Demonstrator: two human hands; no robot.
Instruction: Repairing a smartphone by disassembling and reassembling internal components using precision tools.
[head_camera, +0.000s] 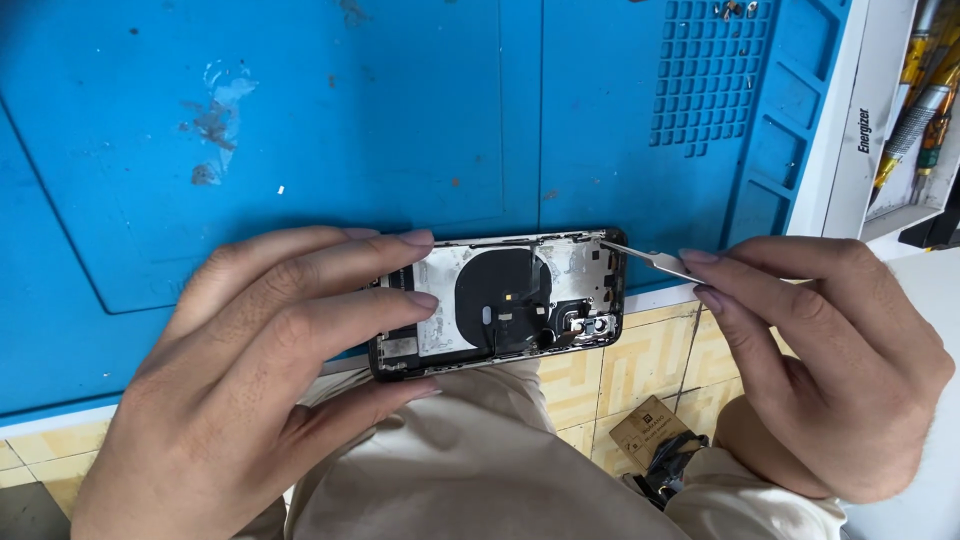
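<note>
An opened phone housing (510, 300) with a black round coil and bare metal inside lies across the front edge of a blue work mat (300, 120). My left hand (260, 370) grips its left end, fingers over the top and thumb under the near rim. My right hand (830, 350) pinches a thin metal pry tool (645, 257), whose tip touches the housing's upper right corner.
The mat has a grid of small compartments (705, 70) at the back right holding a few tiny screws. A white tray (900, 120) with yellow-handled tools stands at the right. Below are my beige trousers (480, 460), yellow floor tiles and a small cardboard box (648, 430).
</note>
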